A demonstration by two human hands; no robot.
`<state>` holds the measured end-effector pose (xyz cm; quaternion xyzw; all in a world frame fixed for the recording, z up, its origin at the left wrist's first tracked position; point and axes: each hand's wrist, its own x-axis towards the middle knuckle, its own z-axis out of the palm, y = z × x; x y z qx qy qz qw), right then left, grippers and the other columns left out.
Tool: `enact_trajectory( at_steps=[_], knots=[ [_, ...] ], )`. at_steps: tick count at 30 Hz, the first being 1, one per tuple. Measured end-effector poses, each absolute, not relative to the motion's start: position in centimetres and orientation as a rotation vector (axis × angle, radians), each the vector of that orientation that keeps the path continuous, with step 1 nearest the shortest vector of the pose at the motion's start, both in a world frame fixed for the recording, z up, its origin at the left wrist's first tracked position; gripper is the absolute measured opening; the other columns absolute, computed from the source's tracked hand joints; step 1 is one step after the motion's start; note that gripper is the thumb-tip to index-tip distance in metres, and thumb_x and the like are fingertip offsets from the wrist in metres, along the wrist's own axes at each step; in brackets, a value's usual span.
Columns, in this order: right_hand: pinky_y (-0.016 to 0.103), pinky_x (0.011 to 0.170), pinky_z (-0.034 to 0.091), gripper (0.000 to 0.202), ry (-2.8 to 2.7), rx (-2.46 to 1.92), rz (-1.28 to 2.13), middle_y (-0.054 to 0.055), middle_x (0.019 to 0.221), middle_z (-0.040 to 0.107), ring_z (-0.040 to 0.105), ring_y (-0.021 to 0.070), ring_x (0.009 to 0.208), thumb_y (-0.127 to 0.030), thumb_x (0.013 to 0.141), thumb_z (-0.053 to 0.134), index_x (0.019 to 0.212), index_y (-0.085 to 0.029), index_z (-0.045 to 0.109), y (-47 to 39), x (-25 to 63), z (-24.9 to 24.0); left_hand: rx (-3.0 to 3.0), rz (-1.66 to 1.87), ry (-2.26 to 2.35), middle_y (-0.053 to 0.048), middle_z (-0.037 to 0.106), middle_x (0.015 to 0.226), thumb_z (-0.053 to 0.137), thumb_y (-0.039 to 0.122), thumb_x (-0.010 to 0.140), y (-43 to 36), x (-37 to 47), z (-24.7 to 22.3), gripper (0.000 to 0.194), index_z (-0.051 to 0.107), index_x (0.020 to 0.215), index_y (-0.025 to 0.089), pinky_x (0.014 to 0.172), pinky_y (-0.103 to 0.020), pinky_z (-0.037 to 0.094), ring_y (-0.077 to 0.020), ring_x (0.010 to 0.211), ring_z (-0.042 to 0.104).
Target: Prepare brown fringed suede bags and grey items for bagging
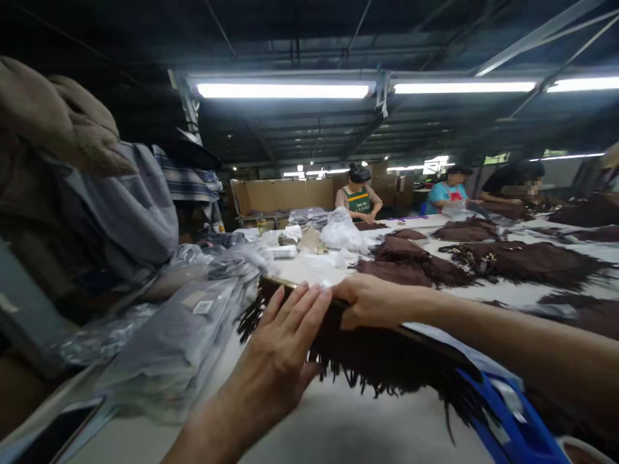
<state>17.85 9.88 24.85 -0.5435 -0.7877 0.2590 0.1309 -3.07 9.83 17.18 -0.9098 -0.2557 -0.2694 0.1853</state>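
I am pinning the dark brown fringed fabric piece (382, 361) on the white tabletop (348, 425): my left hand (285, 348) pressing flat and open to steady it, my right hand (370, 301) closed on its top edge, beside clear-bagged garments (178, 335).

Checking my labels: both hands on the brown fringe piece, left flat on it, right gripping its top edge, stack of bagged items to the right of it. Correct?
One slip: the bagged stack lies left of the fringe piece, not right. Head view shows it. Left hand flat on it, right hand gripping its top edge: both correct.
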Motion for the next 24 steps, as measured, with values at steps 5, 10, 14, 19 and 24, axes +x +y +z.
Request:
enact_trajectory(
  at_steps=[5,10,14,19,24],
  knots=[
    [0.020,0.047,0.028,0.014,-2.830,-1.472,0.608,-0.006,0.054,0.045,0.038,0.0077,0.049,-0.015,0.068,0.056,0.078,-0.017,0.065,3.3,13.5,21.5,-3.039,-0.006,-1.202,0.003,0.064,0.068,0.053,0.019,0.069,6.9,-4.6,16.8,0.016,0.062,0.082,0.021,0.067,-0.028,0.043,-0.0164,0.067,0.060],
    [0.023,0.057,0.036,0.030,-2.955,-1.315,0.603,0.002,0.079,0.063,0.052,0.0133,0.065,-0.027,0.069,0.062,0.098,-0.020,0.064,0.3,13.9,19.2,-3.115,0.081,-1.516,0.006,0.045,0.051,0.050,0.019,0.063,3.1,-8.1,14.8,0.006,0.050,0.056,0.020,0.049,-0.023,0.023,-0.0098,0.051,0.046],
    [0.022,0.056,0.038,0.037,-2.896,-1.454,0.811,0.001,0.080,0.064,0.055,0.0135,0.066,-0.023,0.066,0.065,0.103,-0.021,0.063,-0.6,15.6,18.1,-3.058,0.136,-1.577,0.005,0.046,0.052,0.052,0.020,0.063,2.3,-9.3,15.8,0.007,0.050,0.057,0.020,0.052,-0.023,0.026,-0.0107,0.055,0.048],
    [0.019,0.054,0.035,0.021,-2.753,-1.668,0.701,0.000,0.066,0.059,0.049,0.0094,0.059,-0.007,0.074,0.049,0.085,-0.014,0.066,-0.8,15.8,19.1,-2.845,0.297,-1.528,0.000,0.061,0.067,0.056,0.025,0.065,2.6,-11.0,18.0,0.006,0.058,0.069,0.021,0.057,-0.026,0.028,-0.0184,0.070,0.057],
    [0.019,0.053,0.033,0.015,-2.755,-1.776,0.521,0.000,0.066,0.055,0.047,0.0098,0.059,-0.013,0.078,0.051,0.083,-0.014,0.066,-0.6,16.3,20.7,-2.733,0.274,-1.659,-0.001,0.063,0.068,0.055,0.023,0.064,3.1,-13.5,17.0,0.006,0.058,0.068,0.021,0.055,-0.026,0.026,-0.0194,0.069,0.059]
  ],
)
